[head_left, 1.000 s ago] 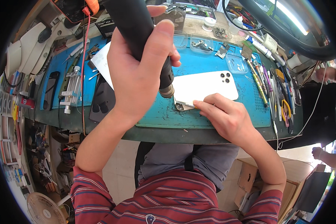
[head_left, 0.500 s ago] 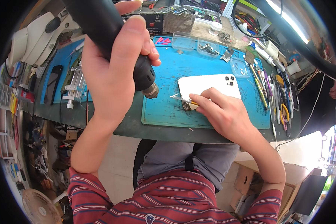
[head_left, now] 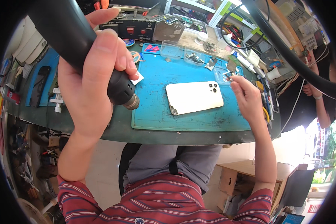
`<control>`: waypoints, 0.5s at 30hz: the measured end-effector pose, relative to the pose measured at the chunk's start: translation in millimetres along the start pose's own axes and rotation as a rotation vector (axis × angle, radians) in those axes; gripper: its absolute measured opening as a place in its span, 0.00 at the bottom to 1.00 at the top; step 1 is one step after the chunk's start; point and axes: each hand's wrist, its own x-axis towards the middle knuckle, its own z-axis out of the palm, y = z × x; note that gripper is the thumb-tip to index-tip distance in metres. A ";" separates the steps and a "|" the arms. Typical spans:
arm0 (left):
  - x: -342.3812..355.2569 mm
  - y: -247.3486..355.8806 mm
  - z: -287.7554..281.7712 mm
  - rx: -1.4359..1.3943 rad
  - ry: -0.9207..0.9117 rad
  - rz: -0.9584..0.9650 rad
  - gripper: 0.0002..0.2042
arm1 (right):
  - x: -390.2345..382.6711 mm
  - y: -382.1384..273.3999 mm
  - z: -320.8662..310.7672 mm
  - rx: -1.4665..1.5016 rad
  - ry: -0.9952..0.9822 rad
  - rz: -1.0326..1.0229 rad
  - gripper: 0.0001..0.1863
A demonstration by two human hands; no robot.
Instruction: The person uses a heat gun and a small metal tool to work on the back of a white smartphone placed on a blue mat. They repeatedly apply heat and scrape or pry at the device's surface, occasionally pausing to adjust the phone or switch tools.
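My left hand (head_left: pixel 87 80) is raised over the left of the bench, wrapped round a black hot air gun (head_left: pixel 69 37). Its metal nozzle (head_left: pixel 131 102) points down beside the mat's left edge. A white phone (head_left: pixel 194 98) lies back up on the blue mat (head_left: pixel 153 119), its lenses at the upper right. The phone's lower left corner shows a dark, damaged patch. My right hand (head_left: pixel 246 95) is right of the phone, its fingers pinched round a slim tool (head_left: pixel 230 78), mostly hidden, at a small clear plastic tray (head_left: pixel 219 71).
Two more clear trays (head_left: pixel 170 51) stand at the mat's back, near pink pieces (head_left: pixel 151 48). Pens and hand tools crowd the right side. A black cable (head_left: pixel 283 52) arches over the upper right. Another person's arm (head_left: pixel 321 108) shows at the far right.
My right hand has left the phone's lower left corner and moved right and away to the clear tray. My left hand still holds the hot air gun. The whole view has shifted.
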 end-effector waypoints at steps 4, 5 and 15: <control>-0.4 -5.7 4.6 -0.047 0.013 0.034 0.22 | 17.1 31.3 -18.7 -0.121 -0.131 0.068 0.10; -0.4 -5.6 4.8 -0.052 0.011 0.036 0.22 | 21.2 33.2 -18.0 -0.110 -0.129 0.064 0.10; 1.7 -2.6 0.9 -0.012 0.009 0.072 0.23 | 43.8 42.3 -0.6 -0.404 -0.120 -0.215 0.08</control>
